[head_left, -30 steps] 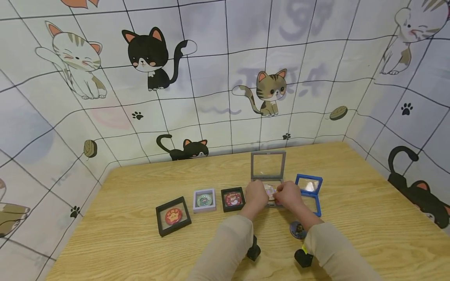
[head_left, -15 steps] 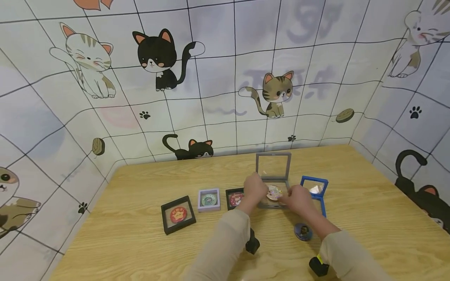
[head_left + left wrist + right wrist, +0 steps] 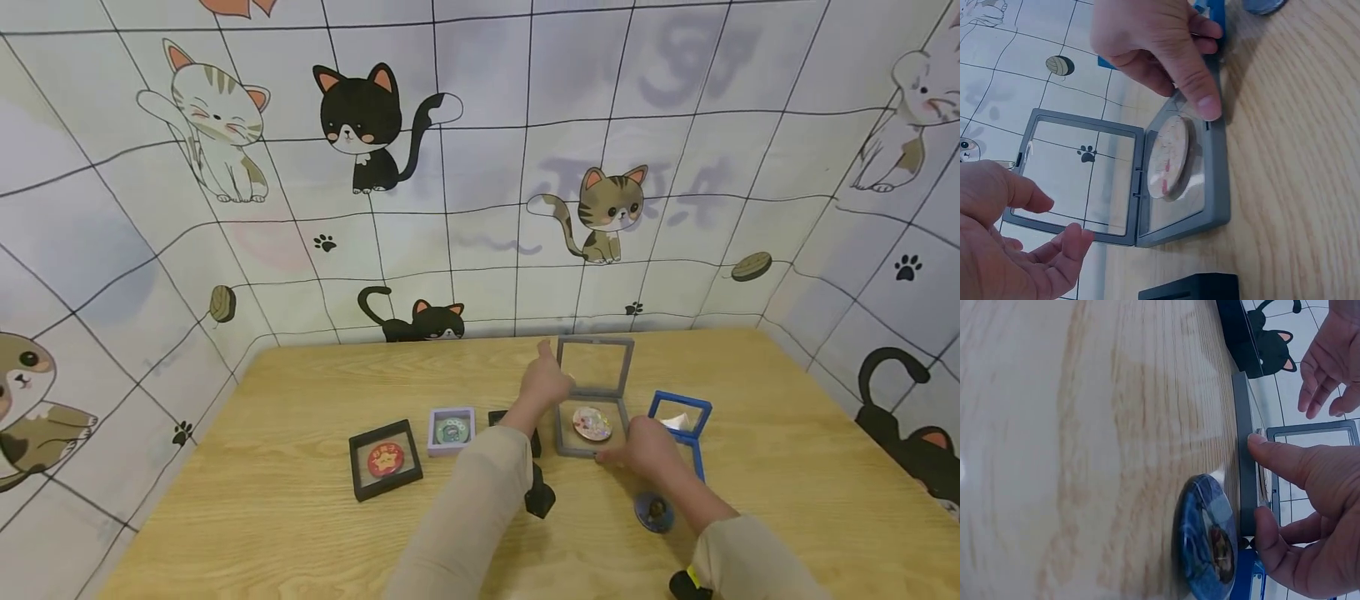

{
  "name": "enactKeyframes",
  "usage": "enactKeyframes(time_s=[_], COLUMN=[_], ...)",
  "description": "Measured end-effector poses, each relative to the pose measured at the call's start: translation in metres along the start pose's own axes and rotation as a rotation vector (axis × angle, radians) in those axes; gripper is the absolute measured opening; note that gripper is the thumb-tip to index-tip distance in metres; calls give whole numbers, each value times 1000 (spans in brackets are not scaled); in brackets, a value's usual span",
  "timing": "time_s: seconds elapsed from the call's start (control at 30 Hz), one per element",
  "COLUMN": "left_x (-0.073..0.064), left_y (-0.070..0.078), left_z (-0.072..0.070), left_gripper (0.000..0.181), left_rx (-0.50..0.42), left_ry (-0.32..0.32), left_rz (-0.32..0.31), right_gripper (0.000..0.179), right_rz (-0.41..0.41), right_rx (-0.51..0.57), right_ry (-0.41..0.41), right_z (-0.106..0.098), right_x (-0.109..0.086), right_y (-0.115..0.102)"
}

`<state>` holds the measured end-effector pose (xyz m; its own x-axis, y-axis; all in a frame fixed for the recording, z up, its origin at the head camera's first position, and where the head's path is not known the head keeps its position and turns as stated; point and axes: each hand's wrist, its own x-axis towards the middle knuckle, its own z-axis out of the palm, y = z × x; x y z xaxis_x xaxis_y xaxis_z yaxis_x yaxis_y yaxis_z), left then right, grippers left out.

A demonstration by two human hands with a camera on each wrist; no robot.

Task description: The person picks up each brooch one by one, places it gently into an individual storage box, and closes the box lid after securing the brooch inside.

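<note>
A grey display frame [image 3: 592,455] stands unfolded, lid [image 3: 628,367] raised, with a round pastel badge [image 3: 592,423] lying on the clear film of its base. My left hand [image 3: 545,382] is beside the lid's left edge; in the left wrist view its thumb and fingers are spread apart, holding nothing. My right hand [image 3: 651,450] holds the base at its front right corner. Its thumb [image 3: 1279,456] rests on the front rim and its bent fingers lie by the right side. A blue round badge [image 3: 1210,540] lies on the table below the right hand.
Right of the grey frame stands an unfolded blue frame [image 3: 699,421]. To the left are a lilac frame [image 3: 432,433] with a green badge, a black frame [image 3: 358,462] with a red badge, and another black frame [image 3: 1191,287] partly hidden by my left arm. A cat-print sheet [image 3: 487,167] backs the table.
My hands have drawn away from the pastel badge, leaving it on the base. The left moved up beside the lid; the right moved down to the front right corner. The view has shifted slightly.
</note>
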<state>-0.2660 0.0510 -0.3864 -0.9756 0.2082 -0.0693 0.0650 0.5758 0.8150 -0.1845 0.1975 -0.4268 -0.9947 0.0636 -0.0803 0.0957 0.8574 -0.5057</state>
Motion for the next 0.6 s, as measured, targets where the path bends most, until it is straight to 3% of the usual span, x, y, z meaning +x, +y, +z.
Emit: enactKeyframes(time_s=[0.2,0.6], left_x=[2,-2], left_y=[5,4], left_z=[-1,-13], left_gripper=[85,82], left_rx=[-23,-62], left_ry=[-101,-207], left_rz=[13,-2], right_gripper=[44,48], right_rz=[19,-20], right_rx=[15,-20], right_ry=[6,23], right_z=[2,4], right_x=[-1,-2], right_y=[5,6])
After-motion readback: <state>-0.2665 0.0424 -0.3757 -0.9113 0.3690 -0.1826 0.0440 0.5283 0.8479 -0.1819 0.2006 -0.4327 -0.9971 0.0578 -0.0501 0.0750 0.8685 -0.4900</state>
